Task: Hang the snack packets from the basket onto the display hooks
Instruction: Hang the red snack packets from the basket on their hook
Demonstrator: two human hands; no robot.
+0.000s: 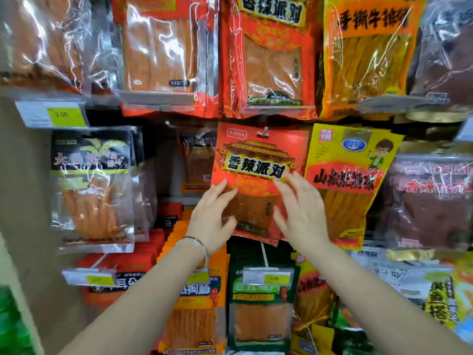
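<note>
Centre rack: red glossy plastic snack packet point(258, 160) hangs on the metal display hook point(265, 131) at its 12 o'clock. Left hand point(212, 216) at its 8 o'clock edge, fingers straight, touching. Right hand point(300, 213) at 4 o'clock, fingers spread, flat on the front. Yellow plastic packet point(350, 180) just beside at 3 o'clock, black-topped clear packet point(89, 160) out at 9.

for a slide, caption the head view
Left hand and right hand touch a red snack packet hung on its hook

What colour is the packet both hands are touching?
The packet is red with gold trim, clearest in the head view.
</note>
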